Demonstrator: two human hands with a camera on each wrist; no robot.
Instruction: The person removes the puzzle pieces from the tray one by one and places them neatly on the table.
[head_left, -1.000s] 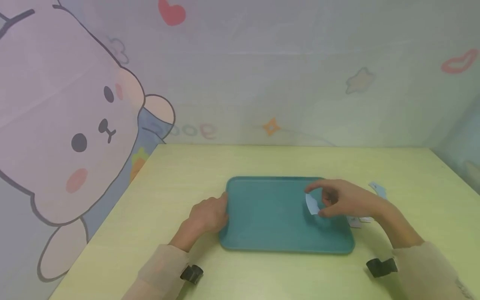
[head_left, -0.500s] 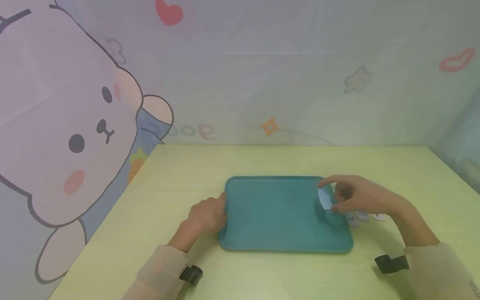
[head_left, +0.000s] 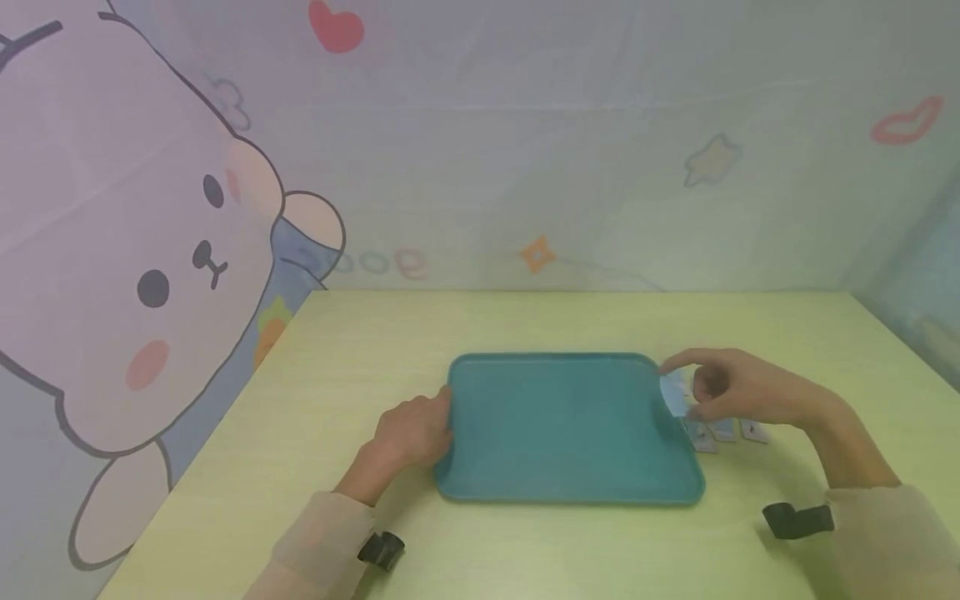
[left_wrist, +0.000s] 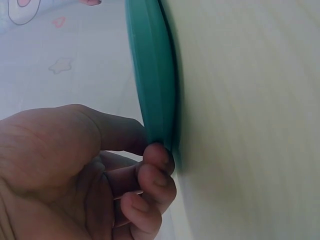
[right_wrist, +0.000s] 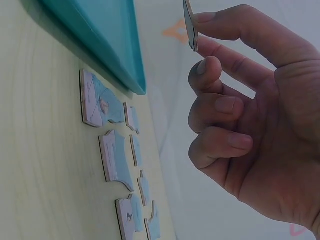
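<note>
The teal tray [head_left: 562,429] lies on the table, and my left hand [head_left: 412,429] grips its left edge. In the left wrist view, the thumb and curled fingers [left_wrist: 156,182] pinch the tray's rim [left_wrist: 155,75]. Above the tray's right edge, my right hand [head_left: 757,390] holds a light blue puzzle piece [head_left: 673,393] between thumb and forefinger. The right wrist view shows that piece [right_wrist: 190,27] nearly edge-on, its other fingers curled below it. Several loose puzzle pieces [right_wrist: 114,157] lie on the table beside the tray, partly hidden by the right hand in the head view.
A pale yellow table [head_left: 525,546] carries everything. Behind it hangs a fabric backdrop [head_left: 570,150] printed with a large cartoon animal, hearts and stars. Each sleeve has a black strap [head_left: 798,521] near the wrist.
My right hand has moved right with the puzzle piece, from above the tray's inside to its right edge. My left hand stays on the tray's left edge.
</note>
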